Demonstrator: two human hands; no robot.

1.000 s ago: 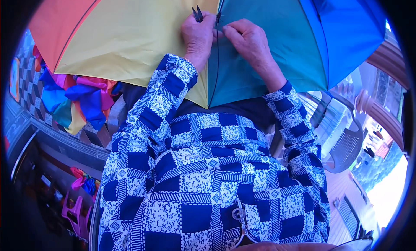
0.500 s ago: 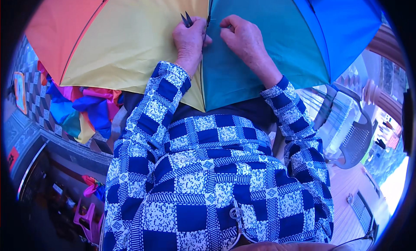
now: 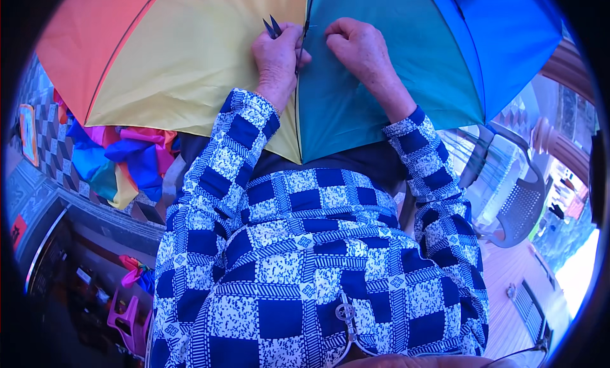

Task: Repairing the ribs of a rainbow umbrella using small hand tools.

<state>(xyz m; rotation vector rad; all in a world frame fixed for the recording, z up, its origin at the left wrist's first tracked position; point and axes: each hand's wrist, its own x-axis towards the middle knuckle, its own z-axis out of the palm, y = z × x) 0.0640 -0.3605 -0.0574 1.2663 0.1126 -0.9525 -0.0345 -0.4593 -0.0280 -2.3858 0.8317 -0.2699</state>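
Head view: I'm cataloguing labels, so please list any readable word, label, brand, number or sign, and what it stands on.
No text can be read.
Multicoloured fabric umbrella: no lettering shows.
Small red rectangular patch at far left: too small and blurred to read any marks.

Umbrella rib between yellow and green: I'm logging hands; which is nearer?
Left. The left hand is at the rib, mostly over yellow cloth; the right hand is apart, over green cloth.

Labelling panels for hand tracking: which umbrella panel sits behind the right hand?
The green panel, between the yellow panel and the blue panel. The right hand overlaps no other panel.
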